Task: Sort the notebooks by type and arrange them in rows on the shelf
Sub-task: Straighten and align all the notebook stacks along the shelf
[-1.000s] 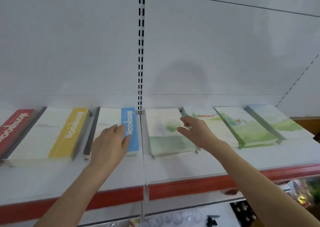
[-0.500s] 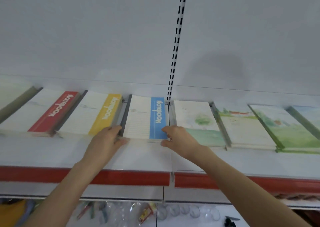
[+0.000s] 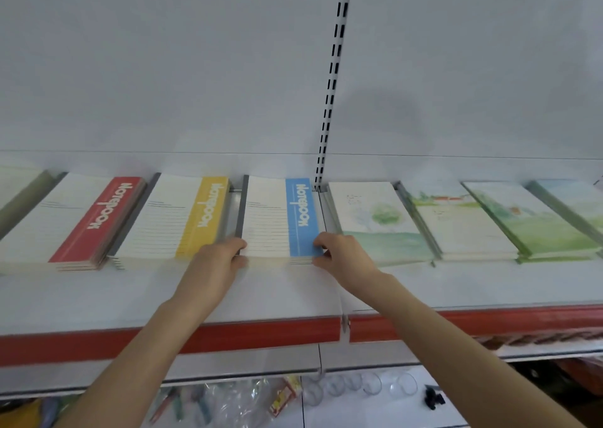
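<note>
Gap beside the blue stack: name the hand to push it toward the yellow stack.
Probably the right hand: it holds the blue stack's near right corner; the left hand sits between the stacks.

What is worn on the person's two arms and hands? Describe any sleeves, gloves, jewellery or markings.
Nothing worn shows. The left hand and right hand are ungloved, with no ring on the fingers in view. The left forearm and right forearm are bare down to the picture's bottom edge: no sleeve, watch, bracelet or marking.
</note>
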Demonstrator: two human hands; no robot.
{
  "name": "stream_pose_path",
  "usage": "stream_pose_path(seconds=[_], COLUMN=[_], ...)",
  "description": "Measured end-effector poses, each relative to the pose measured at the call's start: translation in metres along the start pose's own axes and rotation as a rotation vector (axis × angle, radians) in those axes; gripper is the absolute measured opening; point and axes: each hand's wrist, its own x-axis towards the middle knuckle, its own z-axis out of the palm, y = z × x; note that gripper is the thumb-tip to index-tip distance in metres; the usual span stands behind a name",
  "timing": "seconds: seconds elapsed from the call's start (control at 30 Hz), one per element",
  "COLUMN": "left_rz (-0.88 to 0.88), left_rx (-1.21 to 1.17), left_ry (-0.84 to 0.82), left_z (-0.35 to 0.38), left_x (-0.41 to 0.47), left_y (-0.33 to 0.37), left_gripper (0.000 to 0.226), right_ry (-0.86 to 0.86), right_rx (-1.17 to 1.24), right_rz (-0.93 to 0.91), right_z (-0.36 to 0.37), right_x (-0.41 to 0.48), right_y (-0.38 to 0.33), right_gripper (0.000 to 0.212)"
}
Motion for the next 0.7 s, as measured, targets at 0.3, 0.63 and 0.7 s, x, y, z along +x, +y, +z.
stream_pose_path(seconds=[0.3, 0.63, 0.7], left_rz=[0.022, 0.014, 0.014], left_rx=[0.058, 0.205, 0.346], left_ry=[-0.105, -0.079, -0.064], left_z=[-0.001, 0.002, 0.002], left_x=[0.004, 0.002, -0.003], left_y=[0.008, 0.011, 0.018], left_gripper=[0.011, 0.025, 0.034], right_ry=[-0.03, -0.033, -0.019], right_rx=[-0.13, -0.084, -0.052], right_rz=[-0.031, -0.064, -0.082], right_z=[0.004, 0.001, -0.009], right_x=[0.003, -0.004, -0.012], right_y=[-0.003, 0.0, 0.004], right_gripper=[0.022, 0.028, 0.035])
